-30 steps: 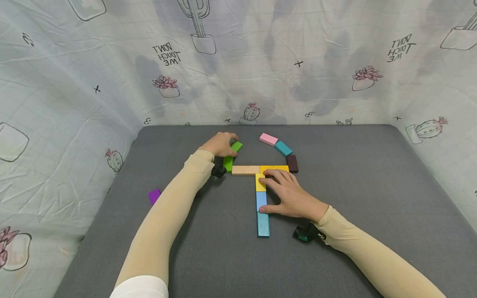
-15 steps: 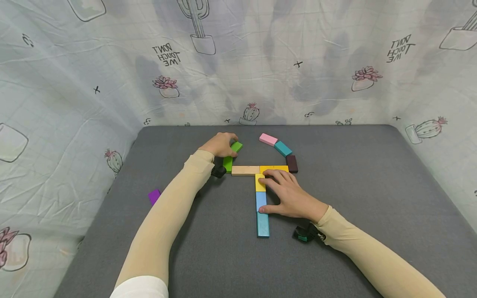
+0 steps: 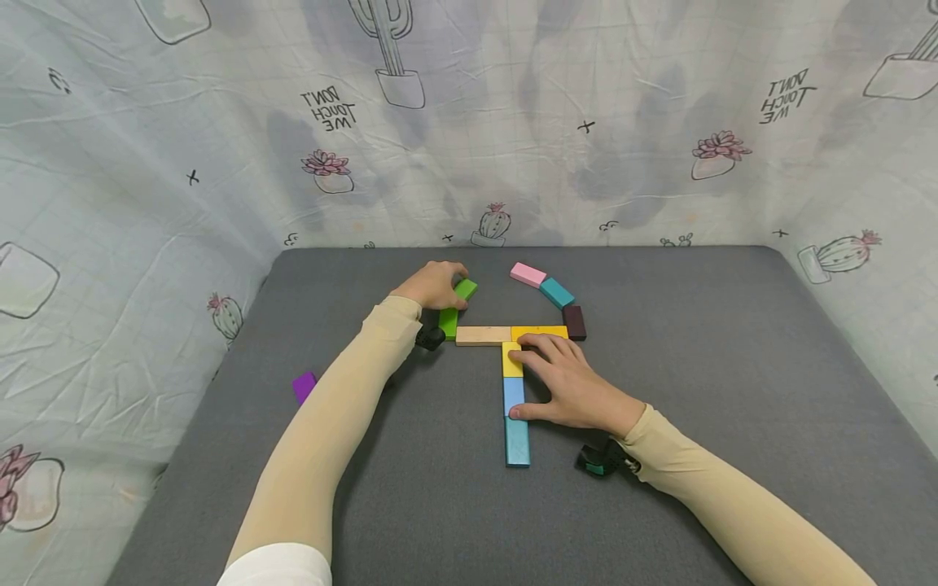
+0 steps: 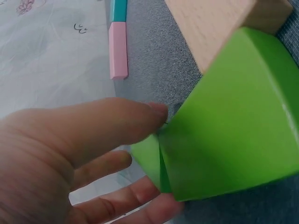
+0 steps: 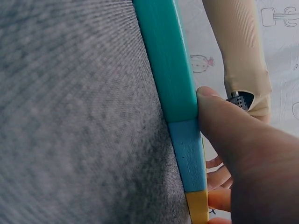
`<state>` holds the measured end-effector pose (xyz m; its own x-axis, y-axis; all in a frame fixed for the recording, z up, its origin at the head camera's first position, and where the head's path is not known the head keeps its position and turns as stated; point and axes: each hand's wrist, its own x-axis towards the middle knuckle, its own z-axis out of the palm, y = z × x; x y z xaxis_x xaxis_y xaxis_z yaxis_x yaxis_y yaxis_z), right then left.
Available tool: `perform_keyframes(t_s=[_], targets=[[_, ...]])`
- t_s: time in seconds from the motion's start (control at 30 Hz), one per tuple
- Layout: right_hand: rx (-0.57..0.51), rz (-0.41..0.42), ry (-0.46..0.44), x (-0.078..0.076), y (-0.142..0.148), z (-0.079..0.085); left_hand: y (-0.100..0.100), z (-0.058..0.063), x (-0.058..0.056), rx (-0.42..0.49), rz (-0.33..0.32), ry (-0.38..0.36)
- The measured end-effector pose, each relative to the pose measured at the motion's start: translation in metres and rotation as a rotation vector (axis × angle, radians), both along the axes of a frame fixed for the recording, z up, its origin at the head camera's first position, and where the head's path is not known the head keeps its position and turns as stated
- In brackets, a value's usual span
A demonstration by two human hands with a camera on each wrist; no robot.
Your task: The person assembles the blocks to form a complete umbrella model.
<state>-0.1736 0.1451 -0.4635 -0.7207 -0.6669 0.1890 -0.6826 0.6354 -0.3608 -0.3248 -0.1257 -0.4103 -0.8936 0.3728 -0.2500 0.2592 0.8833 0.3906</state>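
My left hand [image 3: 428, 285] pinches a green block [image 3: 466, 287] between thumb and fingers; in the left wrist view part of this block [image 4: 148, 159] shows behind the thumb. A second green block [image 3: 448, 323] adjoins it and meets a bare wooden block [image 3: 484, 335]. My right hand [image 3: 575, 387] rests on a column of blocks, fingers spread. Its thumb [image 5: 210, 105] touches where a teal block [image 3: 517, 443] meets a blue block [image 3: 514, 397]; its fingertips touch a yellow block [image 3: 511, 365]. Another yellow block [image 3: 542, 332] lies crosswise at the column's far end.
A dark brown block [image 3: 575, 322], a teal block [image 3: 557, 291] and a pink block [image 3: 528, 274] curve round at the far right. Partly behind the left forearm lies a purple block [image 3: 303, 387]. A patterned cloth [image 3: 586, 179] hangs behind the grey table [image 3: 696, 366].
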Motion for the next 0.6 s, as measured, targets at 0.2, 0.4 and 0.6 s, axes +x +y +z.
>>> perform_keyframes(t_s=[0.2,0.4,0.6], targets=[[0.011,-0.003,-0.015,0.0,0.0,-0.001,-0.016,0.006,0.004,0.019,-0.005,0.018],[0.001,-0.002,0.006,-0.001,0.0,-0.002,-0.05,0.016,0.026,0.0,0.033,0.041],[-0.002,-0.001,0.016,0.0,0.0,-0.004,-0.084,0.019,0.054,-0.033,0.066,0.057]])
